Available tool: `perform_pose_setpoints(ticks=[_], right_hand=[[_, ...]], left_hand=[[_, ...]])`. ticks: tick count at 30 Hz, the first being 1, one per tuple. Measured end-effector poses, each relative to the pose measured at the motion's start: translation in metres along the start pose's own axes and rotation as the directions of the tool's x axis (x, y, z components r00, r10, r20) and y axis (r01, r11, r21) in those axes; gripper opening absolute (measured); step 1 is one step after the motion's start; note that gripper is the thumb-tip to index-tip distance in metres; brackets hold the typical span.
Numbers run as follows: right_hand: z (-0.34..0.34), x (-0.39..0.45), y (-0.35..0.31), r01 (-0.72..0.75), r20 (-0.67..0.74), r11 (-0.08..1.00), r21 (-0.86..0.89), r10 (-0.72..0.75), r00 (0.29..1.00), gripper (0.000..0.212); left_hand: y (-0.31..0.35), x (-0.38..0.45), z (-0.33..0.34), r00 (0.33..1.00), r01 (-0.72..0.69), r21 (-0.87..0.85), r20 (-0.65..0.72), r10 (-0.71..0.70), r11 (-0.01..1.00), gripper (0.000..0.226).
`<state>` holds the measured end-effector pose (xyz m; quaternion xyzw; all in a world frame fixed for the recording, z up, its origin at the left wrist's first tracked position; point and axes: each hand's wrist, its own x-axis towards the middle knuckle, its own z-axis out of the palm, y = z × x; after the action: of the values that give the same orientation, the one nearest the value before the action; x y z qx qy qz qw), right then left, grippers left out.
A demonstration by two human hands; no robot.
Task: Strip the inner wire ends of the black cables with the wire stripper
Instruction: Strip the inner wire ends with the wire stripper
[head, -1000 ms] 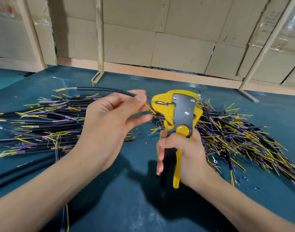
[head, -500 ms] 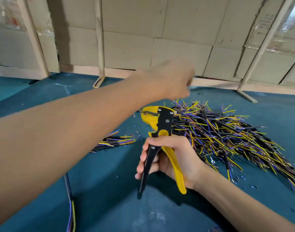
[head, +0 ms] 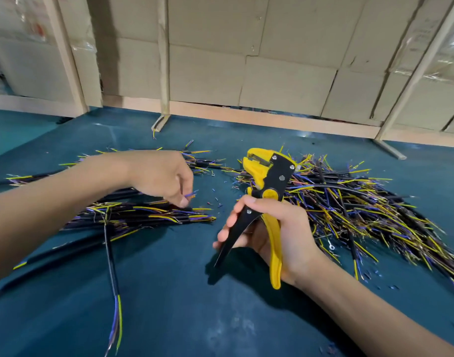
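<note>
My right hand (head: 277,228) grips the yellow and black wire stripper (head: 268,184) upright above the mat, its handles spread apart and its jaws empty at the top. My left hand (head: 161,176) reaches down onto the left pile of black cables (head: 143,212), its fingertips pinching a cable end whose blue and purple inner wires (head: 191,194) stick out past the fingers. A second, larger pile of black cables (head: 349,202) with yellow and purple wire ends lies just right of the stripper.
A blue-green mat (head: 182,305) covers the table. One loose black cable (head: 112,256) runs toward the front edge at the left. Small insulation scraps (head: 216,200) lie between the piles. Cardboard panels and wooden struts (head: 164,73) close off the far side.
My left hand took the cable out of the stripper, swung right over the right pile, then came back down onto the left pile. The stripper's handles have spread open.
</note>
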<state>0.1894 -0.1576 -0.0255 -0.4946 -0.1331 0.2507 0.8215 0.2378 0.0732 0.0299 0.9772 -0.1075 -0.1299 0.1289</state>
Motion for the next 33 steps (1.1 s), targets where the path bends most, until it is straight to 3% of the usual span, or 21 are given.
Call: perform_pose_setpoints(ticks=[3, 4, 6, 8, 9, 11, 13, 15, 18, 22, 28, 33], right_hand=[[0.0, -0.001, -0.001, 0.004, -0.013, 1.0, 0.017, -0.004, 1.0, 0.018], [-0.001, -0.001, -0.001, 0.011, -0.013, 1.0, 0.024, -0.011, 1.0, 0.018], [-0.003, -0.001, -0.002, 0.045, -0.009, 0.999, 0.031, -0.045, 0.999, 0.018], [-0.005, 0.0, -0.001, 0.112, -0.012, 0.994, 0.016, -0.112, 0.994, 0.017], [-0.006, 0.001, -0.001, 0.158, -0.025, 0.987, -0.018, -0.159, 0.987, 0.017], [-0.008, 0.002, -0.004, 0.231, -0.05, 0.967, -0.106, -0.237, 0.97, 0.021], [-0.01, 0.003, -0.007, 0.268, -0.064, 0.949, -0.166, -0.281, 0.957, 0.025], [-0.011, 0.003, -0.008, 0.289, -0.103, 0.934, -0.209, -0.314, 0.944, 0.021], [-0.013, 0.004, -0.008, 0.304, -0.175, 0.911, -0.278, -0.359, 0.917, 0.019], [-0.014, 0.003, -0.012, 0.299, -0.213, 0.915, -0.269, -0.36, 0.908, 0.02], [-0.015, 0.003, -0.013, 0.319, -0.267, 0.904, -0.284, -0.394, 0.879, 0.005], [-0.016, 0.005, -0.01, 0.295, -0.286, 0.898, -0.327, -0.391, 0.875, 0.015]], left_hand=[[0.006, 0.005, -0.009, 0.958, -0.098, -0.079, -0.279, 0.072, 0.992, 0.01], [0.012, 0.006, -0.013, 0.895, -0.19, -0.118, -0.43, 0.122, 0.975, 0.009], [0.026, 0.004, -0.021, 0.698, -0.459, -0.229, -0.69, 0.19, 0.858, 0.011], [0.04, -0.002, -0.023, 0.545, -0.69, -0.316, -0.819, 0.18, 0.651, 0.015], [0.046, -0.005, -0.02, 0.507, -0.753, -0.345, -0.847, 0.16, 0.56, 0.017], [0.053, -0.01, -0.003, 0.531, -0.783, -0.441, -0.841, 0.103, 0.439, 0.023], [0.056, -0.013, 0.021, 0.644, -0.729, -0.589, -0.762, 0.061, 0.348, 0.03], [0.057, -0.014, 0.044, 0.749, -0.631, -0.674, -0.659, 0.075, 0.385, 0.033], [0.054, -0.016, 0.061, 0.82, -0.554, -0.72, -0.56, 0.12, 0.418, 0.029], [0.055, -0.019, 0.062, 0.851, -0.516, -0.753, -0.507, 0.139, 0.409, 0.027], [0.049, -0.019, 0.058, 0.884, -0.446, -0.729, -0.452, 0.125, 0.52, 0.007], [0.049, -0.016, 0.059, 0.831, -0.521, -0.759, -0.556, 0.027, 0.392, 0.019]])
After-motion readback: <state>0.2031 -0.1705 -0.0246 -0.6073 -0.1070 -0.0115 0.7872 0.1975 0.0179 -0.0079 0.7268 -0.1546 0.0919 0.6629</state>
